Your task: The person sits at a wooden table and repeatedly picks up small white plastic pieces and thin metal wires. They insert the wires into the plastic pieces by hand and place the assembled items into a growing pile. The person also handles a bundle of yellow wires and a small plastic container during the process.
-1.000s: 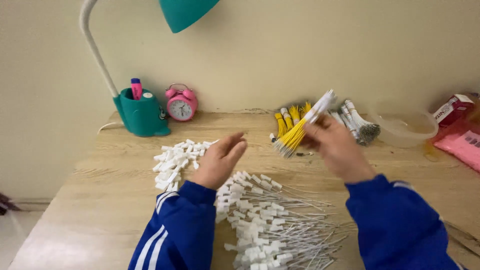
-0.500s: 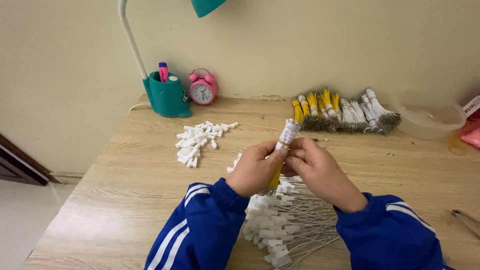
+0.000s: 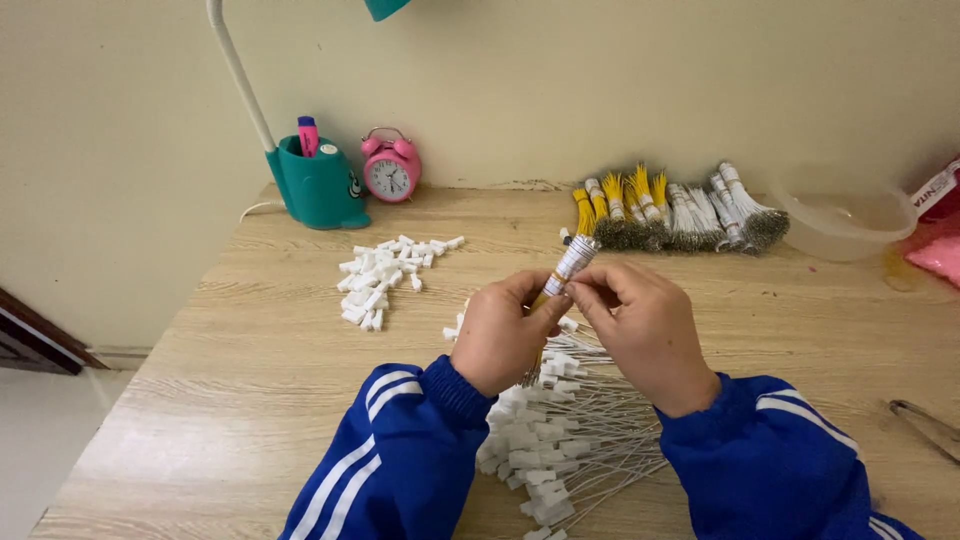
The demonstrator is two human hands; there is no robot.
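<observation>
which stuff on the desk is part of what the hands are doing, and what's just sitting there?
In use:
- wire bundle, held by left hand and right hand
- tagged wires pile
- loose white tags
- banded bundles

Lying about:
- pink alarm clock
- teal lamp base
- clear tub

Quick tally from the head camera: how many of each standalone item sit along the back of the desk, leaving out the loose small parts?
Lamp: 1
Alarm clock: 1
Pink marker: 1
Clear tub: 1
Total: 4
A row of tied wire bundles also lies there; the bundles overlap too much to count.
</observation>
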